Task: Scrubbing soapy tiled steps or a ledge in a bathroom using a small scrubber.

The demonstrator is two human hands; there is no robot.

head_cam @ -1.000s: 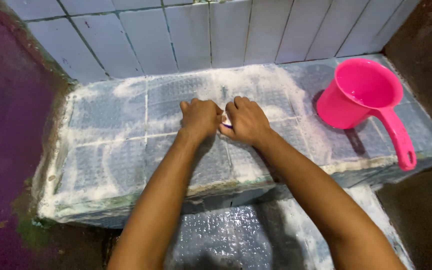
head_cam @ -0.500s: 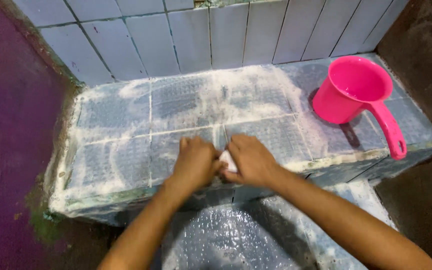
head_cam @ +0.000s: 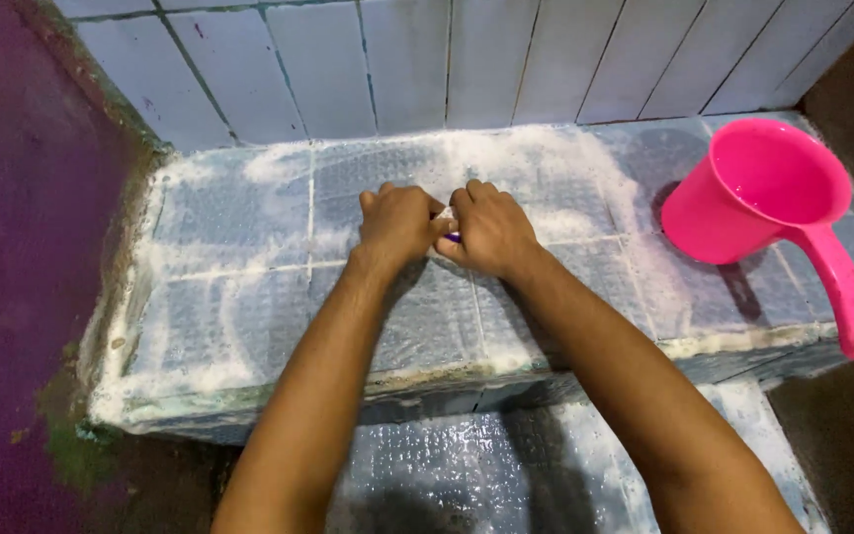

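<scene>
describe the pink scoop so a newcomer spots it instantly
Look at the soapy tiled step below the pale tiled wall. At its right end, apart from both hands, stands the scoop: the only bright pink thing, round, open-topped, with a long handle pointing toward the viewer.

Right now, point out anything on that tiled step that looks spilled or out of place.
White soapy foam is smeared unevenly over the tiled step, thickest near the wall. The pink jug stands upright, its handle overhanging the front edge. Nothing looks broken.
</scene>
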